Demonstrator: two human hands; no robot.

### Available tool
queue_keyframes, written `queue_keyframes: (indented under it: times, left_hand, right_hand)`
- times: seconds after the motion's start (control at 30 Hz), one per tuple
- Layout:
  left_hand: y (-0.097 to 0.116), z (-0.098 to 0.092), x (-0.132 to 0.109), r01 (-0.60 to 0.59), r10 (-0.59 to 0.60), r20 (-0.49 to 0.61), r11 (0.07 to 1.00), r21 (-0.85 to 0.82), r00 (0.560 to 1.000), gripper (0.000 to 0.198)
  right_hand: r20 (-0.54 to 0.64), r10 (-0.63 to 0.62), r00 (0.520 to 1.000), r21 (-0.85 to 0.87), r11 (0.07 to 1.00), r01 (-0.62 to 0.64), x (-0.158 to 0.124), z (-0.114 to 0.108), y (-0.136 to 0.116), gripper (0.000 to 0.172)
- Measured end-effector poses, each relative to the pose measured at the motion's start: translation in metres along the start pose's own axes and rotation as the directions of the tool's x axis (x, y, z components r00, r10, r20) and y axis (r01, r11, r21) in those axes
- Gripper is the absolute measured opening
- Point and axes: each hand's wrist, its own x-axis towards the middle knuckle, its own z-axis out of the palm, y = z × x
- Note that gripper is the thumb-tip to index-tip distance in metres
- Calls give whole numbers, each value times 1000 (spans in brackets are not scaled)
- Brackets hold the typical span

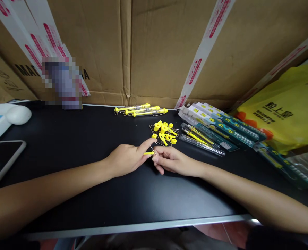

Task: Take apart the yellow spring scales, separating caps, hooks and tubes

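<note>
Near the middle of the black table, my left hand (125, 160) is closed on a small yellow plastic rod (149, 153), pinched between thumb and fingers. Close against it, my right hand (174, 160) has its thumb and fingers pressed together on a thin metal wire (153, 150) that meets the yellow rod. The far ends of both pieces are hidden by my fingers. Just beyond my hands lies a loose pile of yellow plastic caps (164, 129) and bent metal wires. Further back, several clear tubes with yellow ends (140, 110) and wire loops lie side by side.
Clear tubes with yellow rods (199, 135) and a stack of printed green and white boxes (221, 119) lie to the right. A yellow plastic bag (286, 104) stands beyond. At left are a phone (5, 158) and a white device (18, 115). Cardboard boxes (154, 52) wall the back.
</note>
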Motion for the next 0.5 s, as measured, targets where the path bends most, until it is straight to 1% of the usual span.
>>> queue_keyframes:
  times: [0.4,0.5]
  left_hand:
    - [2,-3,0,56,-56,35,998,17,998,44]
    - [2,-3,0,57,-58,25,998,32,998,46]
  right_hand:
    - [-16,7,1000,2,1000,-7,0,0,-1,32]
    - [-23,8,1000,4,1000,-8,0,0,0,32]
